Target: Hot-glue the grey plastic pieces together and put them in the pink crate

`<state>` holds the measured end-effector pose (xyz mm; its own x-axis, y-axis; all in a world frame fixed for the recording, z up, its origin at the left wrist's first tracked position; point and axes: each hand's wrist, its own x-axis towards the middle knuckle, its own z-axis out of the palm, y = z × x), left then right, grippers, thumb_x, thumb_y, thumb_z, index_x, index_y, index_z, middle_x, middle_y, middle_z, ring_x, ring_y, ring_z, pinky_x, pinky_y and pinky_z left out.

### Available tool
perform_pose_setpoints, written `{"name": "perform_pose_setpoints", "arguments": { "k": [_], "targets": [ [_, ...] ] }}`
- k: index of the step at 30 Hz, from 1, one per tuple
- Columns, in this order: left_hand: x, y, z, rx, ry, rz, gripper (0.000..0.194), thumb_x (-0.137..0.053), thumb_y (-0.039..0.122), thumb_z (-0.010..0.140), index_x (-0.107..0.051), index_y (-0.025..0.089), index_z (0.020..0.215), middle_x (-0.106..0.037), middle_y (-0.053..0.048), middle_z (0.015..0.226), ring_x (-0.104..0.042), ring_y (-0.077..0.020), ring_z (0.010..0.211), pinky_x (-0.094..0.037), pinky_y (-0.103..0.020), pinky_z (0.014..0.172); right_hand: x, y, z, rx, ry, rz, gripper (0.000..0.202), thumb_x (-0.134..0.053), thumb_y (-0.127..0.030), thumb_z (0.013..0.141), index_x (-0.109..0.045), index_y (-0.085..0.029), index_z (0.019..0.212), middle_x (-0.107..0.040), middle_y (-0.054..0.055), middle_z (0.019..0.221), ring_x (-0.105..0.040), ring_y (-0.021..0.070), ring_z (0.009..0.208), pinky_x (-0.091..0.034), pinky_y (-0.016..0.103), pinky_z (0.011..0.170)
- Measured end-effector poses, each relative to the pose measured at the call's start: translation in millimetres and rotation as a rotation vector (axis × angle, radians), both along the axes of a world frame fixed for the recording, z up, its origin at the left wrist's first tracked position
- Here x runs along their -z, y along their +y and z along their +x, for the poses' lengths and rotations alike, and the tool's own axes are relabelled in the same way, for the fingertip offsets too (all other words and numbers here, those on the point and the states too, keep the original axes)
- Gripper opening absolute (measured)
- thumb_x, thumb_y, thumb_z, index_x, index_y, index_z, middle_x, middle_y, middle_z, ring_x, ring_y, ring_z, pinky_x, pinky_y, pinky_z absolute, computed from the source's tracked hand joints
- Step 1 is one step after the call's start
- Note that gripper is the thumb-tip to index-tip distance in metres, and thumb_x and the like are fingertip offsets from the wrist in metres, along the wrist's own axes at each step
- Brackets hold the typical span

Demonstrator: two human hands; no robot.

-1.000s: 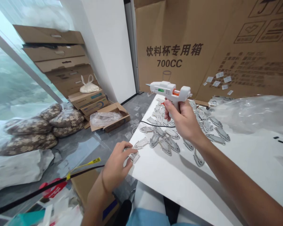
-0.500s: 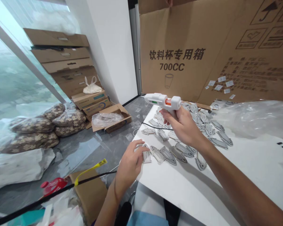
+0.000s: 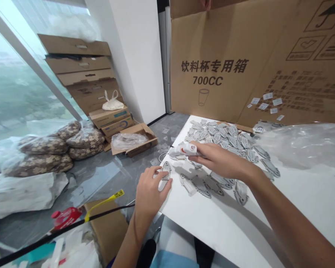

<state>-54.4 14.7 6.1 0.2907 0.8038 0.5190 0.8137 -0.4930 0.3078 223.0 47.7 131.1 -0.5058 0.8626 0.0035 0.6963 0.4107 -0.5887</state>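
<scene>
The right hand [image 3: 222, 158] has lowered the glue gun [image 3: 181, 149] it grips over the table [image 3: 231, 227], putting it within working reach of the gray piece [image 3: 166, 166]. The left hand [image 3: 150, 188] pinches that piece at the table's left edge; the nozzle is hard to make out.

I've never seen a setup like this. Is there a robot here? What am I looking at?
No robot: these are a person's two bare hands, seen by a camera worn on their head, looking forward and down. The right hand holds a white glue gun, blurred here. The left hand has its fingers at a small grey piece near the edge of a white table. Many similar pieces lie there, beside clear plastic. A big cardboard box stands behind.
</scene>
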Motion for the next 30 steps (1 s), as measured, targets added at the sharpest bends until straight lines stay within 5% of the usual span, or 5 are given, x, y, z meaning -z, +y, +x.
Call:
{"name": "perform_pose_setpoints", "arguments": {
  "k": [14, 30],
  "targets": [
    [5.5, -4.4, 4.8, -0.112, -0.074, 0.089, 0.007, -0.082, 0.035, 0.097, -0.08, 0.028, 0.097, -0.083, -0.001, 0.102, -0.074, -0.0245, 0.101, -0.046, -0.046, 0.099, 15.1, 1.4, -18.8, -0.078, -0.125, -0.079, 0.016, -0.049, -0.035, 0.112, -0.055, -0.024, 0.103, -0.069, 0.005, 0.098, -0.06, 0.0233, 0.088, -0.035, 0.034, 0.071],
    [4.5, -4.6, 5.5, -0.095, -0.075, 0.045, 0.006, -0.078, 0.032, 0.099, -0.078, 0.028, 0.095, -0.083, 0.001, 0.09, -0.073, -0.0236, 0.092, -0.048, -0.047, 0.097, 27.4, 0.3, -20.3, -0.059, -0.109, -0.136, 0.016, -0.048, -0.034, 0.108, -0.053, -0.025, 0.097, -0.074, 0.006, 0.106, -0.065, 0.0252, 0.09, -0.043, 0.037, 0.074]
  ]
}}
